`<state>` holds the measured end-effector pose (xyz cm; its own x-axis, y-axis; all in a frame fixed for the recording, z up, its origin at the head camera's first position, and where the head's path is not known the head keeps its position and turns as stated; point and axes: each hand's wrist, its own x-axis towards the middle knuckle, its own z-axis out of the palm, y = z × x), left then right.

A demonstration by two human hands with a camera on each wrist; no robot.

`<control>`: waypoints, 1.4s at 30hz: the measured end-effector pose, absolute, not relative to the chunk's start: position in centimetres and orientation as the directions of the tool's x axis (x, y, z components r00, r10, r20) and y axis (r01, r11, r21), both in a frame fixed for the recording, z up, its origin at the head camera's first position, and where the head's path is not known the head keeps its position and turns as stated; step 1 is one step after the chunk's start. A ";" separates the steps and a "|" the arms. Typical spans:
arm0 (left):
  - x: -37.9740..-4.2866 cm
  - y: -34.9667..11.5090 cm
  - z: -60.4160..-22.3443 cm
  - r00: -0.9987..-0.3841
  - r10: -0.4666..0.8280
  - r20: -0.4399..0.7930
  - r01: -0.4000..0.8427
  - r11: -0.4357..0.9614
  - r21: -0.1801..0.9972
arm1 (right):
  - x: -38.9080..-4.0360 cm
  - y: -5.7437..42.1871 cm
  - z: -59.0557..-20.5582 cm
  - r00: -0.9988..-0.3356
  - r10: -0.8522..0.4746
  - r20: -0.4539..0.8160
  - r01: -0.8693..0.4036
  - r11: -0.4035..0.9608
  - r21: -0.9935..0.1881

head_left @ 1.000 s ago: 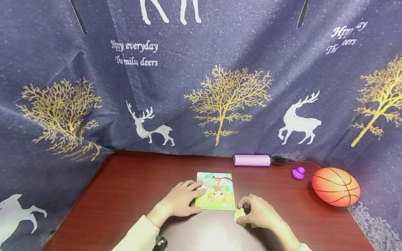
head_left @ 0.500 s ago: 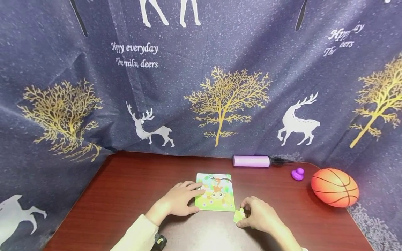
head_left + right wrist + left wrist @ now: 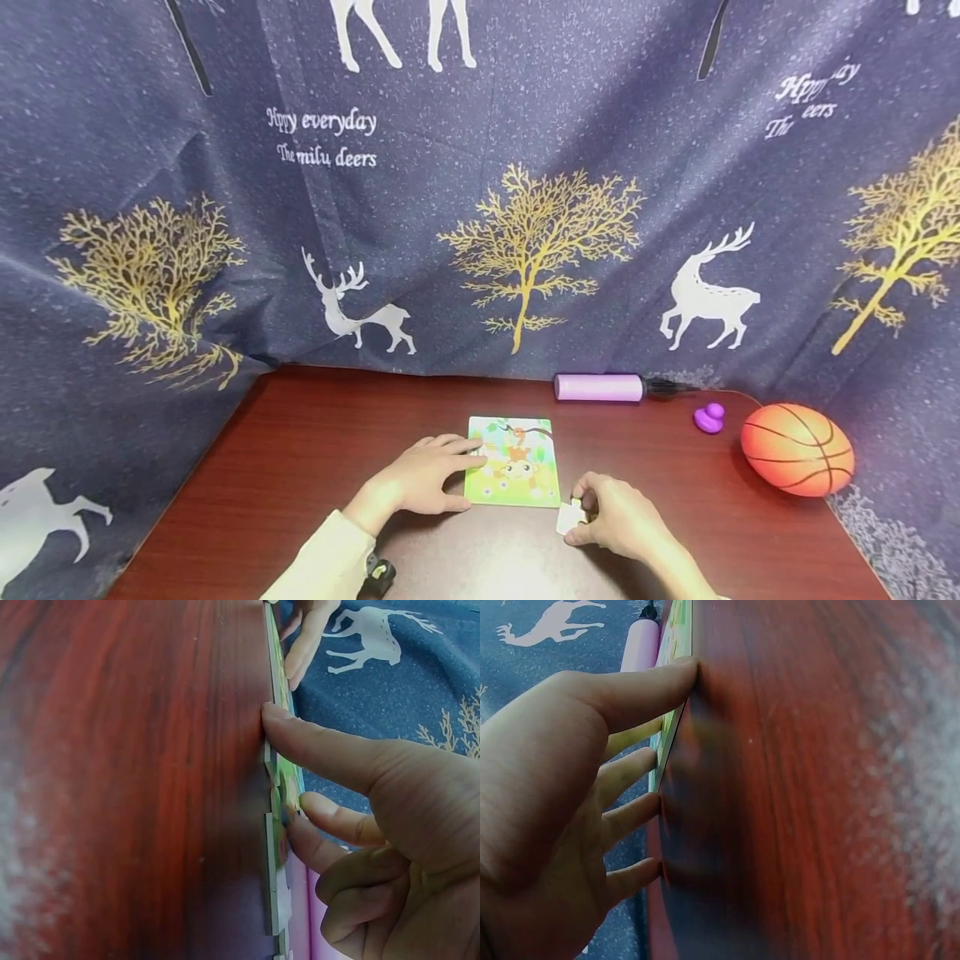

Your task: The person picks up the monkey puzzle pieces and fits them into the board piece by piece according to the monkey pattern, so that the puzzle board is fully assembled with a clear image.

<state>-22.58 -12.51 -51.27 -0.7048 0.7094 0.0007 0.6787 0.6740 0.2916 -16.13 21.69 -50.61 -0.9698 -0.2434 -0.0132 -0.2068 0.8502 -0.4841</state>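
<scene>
A square jigsaw puzzle [image 3: 525, 492] with a cartoon monkey on green lies flat on the table. My left hand [image 3: 426, 477] rests at its left side, fingers spread and mostly straight, fingertips over the picture and thumb near the lower left corner. Just off the puzzle's lower right corner, my right hand [image 3: 618, 517] pinches a small puzzle piece [image 3: 571, 517] between thumb and fingers. The piece looks pale and whitish in the head view. In the right wrist view, further loose pieces [image 3: 271, 877] lie on the table close by the right hand's fingers.
A lilac hand pump [image 3: 598, 387] lies along the table's back edge. Toward the right are a purple rubber duck [image 3: 708, 418] and an orange basketball [image 3: 798, 450]. A dark blue curtain [image 3: 450, 125] with deer and trees hangs behind the brown table [image 3: 315, 433].
The piece in my right hand has gone from green to whitish as seen from the head. Both hands stay nearly in place, and the head view has shifted slightly.
</scene>
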 end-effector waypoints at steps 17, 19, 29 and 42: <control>-22.8 -12.6 -51.7 -0.695 0.718 0.012 0.691 0.665 0.283 | -15.4 22.1 -50.8 -0.979 -0.201 0.013 -0.184 0.863 -0.471; -22.9 -12.6 -51.7 -0.695 0.719 0.014 0.693 0.665 0.279 | -15.3 22.2 -50.8 -0.980 -0.200 0.014 -0.181 0.851 -0.493; -22.9 -12.5 -51.5 -0.699 0.715 0.017 0.688 0.666 0.287 | -15.5 23.0 -50.8 -0.966 -0.255 0.046 -0.232 0.775 -0.588; -22.7 -12.5 -51.3 -0.703 0.711 0.019 0.683 0.668 0.294 | -15.8 24.2 -50.9 -0.934 -0.357 0.014 -0.276 0.696 -0.663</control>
